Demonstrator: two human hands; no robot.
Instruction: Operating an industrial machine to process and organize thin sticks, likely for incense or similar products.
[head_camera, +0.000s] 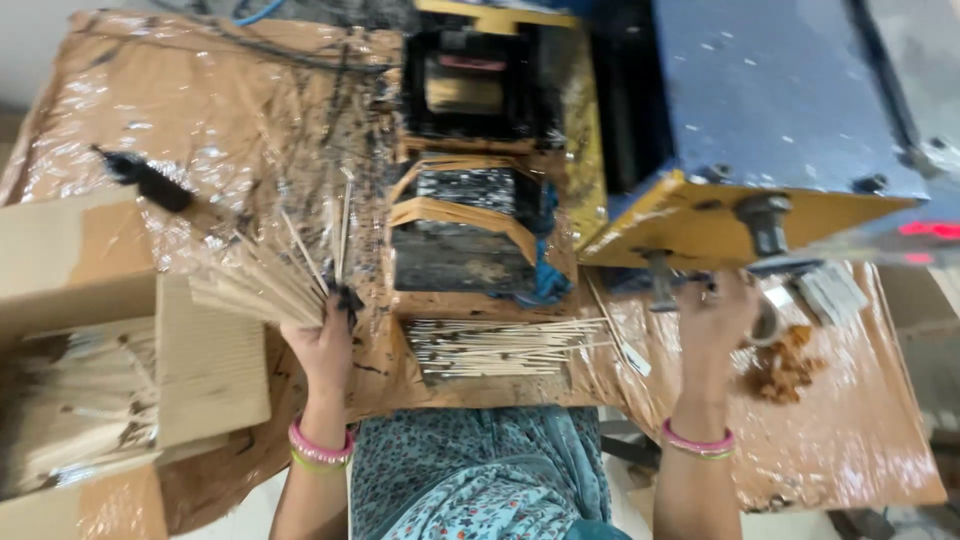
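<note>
Head view: left hand (325, 340) is raised with the wrist bent back, fingers curled tight round a fanned bundle of thin wooden sticks (265, 280) over the cardboard box (90, 330). Right hand (715, 315) reaches up to the blue-and-yellow machine (760, 150), fingers wrapped on its metal handle (668, 285). More sticks (500, 345) lie between the hands.

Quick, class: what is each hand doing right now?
Left hand: closed on a fan of thin sticks.
Right hand: raised at the machine's lever; grip cannot be told.
</note>
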